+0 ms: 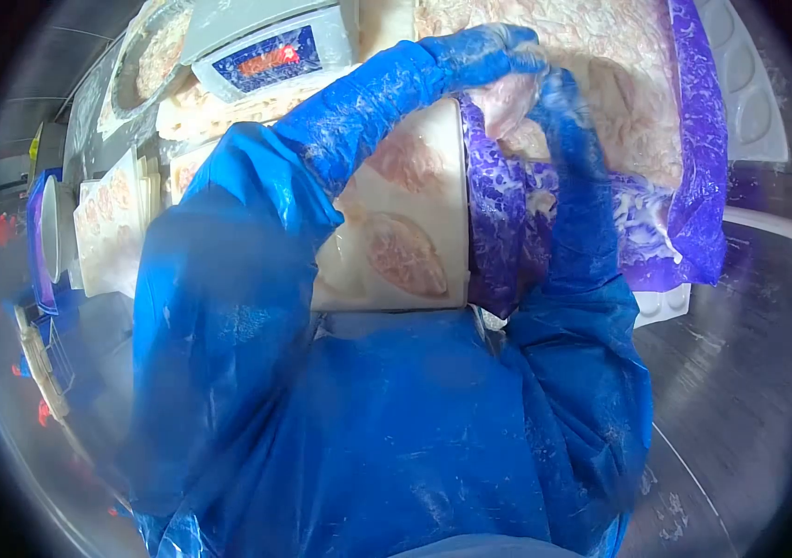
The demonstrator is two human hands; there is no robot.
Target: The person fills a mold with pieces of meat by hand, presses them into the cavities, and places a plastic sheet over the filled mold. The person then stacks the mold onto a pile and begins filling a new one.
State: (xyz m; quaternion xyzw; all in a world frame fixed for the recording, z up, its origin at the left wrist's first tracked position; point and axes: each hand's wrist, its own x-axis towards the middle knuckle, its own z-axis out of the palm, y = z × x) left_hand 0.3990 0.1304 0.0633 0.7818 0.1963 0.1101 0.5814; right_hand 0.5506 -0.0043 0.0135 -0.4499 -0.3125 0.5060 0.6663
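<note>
My left hand, in a wet blue glove, curls over the top of a pale pink lump of raw minced meat. My right hand, also gloved in blue and slightly blurred, presses on the lump from the right. Both are over the near left corner of a large mass of pale meat paste on purple plastic sheeting. Close to my body lies a white tray, and an oval portion of pink meat sits on it. My left forearm partly hides another portion.
A scale with a red-lit display stands at the upper left, a round bowl of meat beside it. Stacked white sheets with meat portions are farther left. A white moulded tray lies beyond the purple sheeting.
</note>
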